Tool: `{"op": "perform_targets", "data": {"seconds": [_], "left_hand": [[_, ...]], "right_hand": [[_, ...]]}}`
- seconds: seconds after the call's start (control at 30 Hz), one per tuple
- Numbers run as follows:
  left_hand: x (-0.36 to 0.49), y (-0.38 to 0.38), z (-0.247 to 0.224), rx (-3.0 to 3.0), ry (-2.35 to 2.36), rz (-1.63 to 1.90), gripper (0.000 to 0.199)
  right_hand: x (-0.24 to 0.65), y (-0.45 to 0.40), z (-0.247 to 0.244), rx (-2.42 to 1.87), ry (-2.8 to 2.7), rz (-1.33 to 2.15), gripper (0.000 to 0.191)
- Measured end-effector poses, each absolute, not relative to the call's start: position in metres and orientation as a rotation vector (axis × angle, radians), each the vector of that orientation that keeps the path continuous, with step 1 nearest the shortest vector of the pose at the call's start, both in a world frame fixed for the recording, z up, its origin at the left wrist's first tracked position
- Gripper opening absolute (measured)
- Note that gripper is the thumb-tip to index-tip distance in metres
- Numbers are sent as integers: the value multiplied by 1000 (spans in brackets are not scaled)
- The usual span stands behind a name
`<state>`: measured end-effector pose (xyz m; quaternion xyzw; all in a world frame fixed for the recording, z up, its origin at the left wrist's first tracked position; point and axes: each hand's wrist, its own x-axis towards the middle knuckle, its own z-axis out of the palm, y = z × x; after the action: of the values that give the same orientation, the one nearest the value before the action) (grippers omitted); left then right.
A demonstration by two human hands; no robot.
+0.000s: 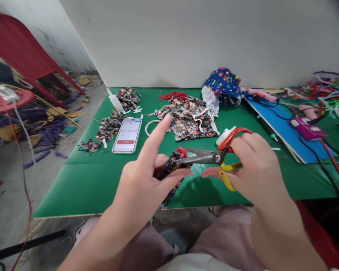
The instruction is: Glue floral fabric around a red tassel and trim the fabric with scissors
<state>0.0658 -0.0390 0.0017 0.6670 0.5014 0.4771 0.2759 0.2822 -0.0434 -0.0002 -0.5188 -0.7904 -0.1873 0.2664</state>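
My left hand (147, 173) pinches a strip of dark floral fabric (169, 165) between thumb and fingers, its index finger stretched upward. At the strip's top edge shows a bit of red trim (182, 152). In my right hand (257, 169) is a pair of scissors (206, 156) with red and yellow handles. Their blades are parted and reach across the upper end of the fabric. Behind the hands lies a heap of floral fabric pieces (183, 116) with a white band and red cord.
A phone (127, 136), a white bottle (115, 101) and fabric scraps (110, 126) are on the green table (84, 180) at left. Blue patterned cloth (223, 84) stands at the back. Cables, a blue folder (288, 130) and a purple device (307, 128) lie at right.
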Motion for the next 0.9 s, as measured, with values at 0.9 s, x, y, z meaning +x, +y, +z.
{"op": "perform_targets", "data": {"seconds": [0.9], "left_hand": [[64,-45,7,1939,1251,998,105]], "right_hand": [[276,-45,-5,-1429,-2121,-649,10]]}}
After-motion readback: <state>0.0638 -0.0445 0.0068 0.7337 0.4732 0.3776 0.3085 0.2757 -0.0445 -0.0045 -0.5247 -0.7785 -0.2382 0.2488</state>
